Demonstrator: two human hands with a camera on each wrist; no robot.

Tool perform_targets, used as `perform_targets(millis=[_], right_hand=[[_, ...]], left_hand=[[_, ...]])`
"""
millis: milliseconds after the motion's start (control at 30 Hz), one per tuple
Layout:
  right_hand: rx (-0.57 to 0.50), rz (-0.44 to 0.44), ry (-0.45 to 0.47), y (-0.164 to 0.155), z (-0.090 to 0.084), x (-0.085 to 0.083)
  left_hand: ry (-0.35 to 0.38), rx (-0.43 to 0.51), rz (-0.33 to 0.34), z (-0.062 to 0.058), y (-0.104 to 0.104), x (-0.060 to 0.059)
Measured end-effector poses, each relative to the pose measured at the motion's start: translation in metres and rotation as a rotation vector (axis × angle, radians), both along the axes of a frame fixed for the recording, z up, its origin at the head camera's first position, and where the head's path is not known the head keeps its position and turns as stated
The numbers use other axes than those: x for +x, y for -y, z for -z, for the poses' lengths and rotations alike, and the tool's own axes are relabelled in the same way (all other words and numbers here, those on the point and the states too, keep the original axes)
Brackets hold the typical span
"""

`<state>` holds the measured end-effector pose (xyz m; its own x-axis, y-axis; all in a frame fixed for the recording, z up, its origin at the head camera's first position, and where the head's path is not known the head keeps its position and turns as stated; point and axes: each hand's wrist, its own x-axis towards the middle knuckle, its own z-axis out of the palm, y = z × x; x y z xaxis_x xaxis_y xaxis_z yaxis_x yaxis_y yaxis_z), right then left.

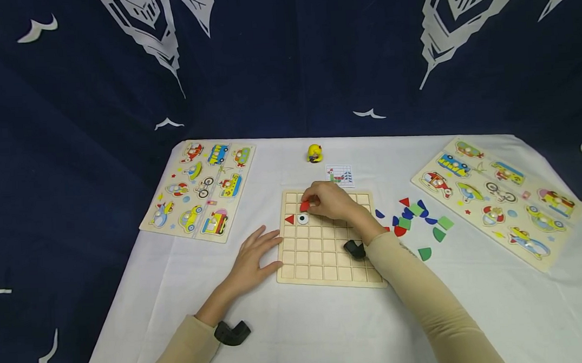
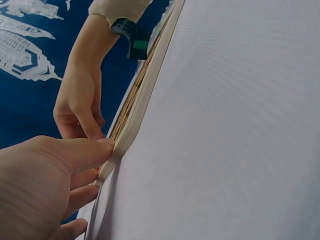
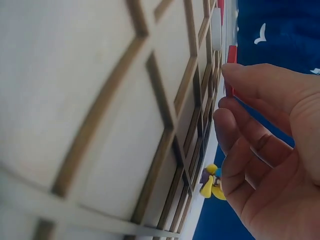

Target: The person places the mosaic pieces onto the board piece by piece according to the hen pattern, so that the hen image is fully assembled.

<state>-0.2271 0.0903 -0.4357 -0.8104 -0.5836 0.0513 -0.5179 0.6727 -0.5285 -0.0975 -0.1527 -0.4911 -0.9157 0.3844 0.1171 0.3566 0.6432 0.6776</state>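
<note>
The right hand (image 1: 332, 201) pinches a red piece (image 1: 304, 206) in its fingertips — likely for fine control — with the grid board (image 1: 315, 244) beneath them. The left hand (image 1: 251, 264), fingers loosely spread, touches the board's side, presumably steadying it.

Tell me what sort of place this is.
Probably an indoor tabletop puzzle area: a gridded wooden board lies on a white-covered table, with a printed navy cloth behind.

Soft even light, faint shadows, grid board (image 3: 120, 150) blurred nearest right-wrist camera
</note>
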Motion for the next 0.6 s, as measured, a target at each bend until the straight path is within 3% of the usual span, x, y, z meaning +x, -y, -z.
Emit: perform_targets(millis=[600], right_hand=[[0.015,-0.024,0.006,0.0061,0.0026,-0.0004]], left_hand=[[-0.021,0.011,0.005,0.0031,0.0015,-0.0012]])
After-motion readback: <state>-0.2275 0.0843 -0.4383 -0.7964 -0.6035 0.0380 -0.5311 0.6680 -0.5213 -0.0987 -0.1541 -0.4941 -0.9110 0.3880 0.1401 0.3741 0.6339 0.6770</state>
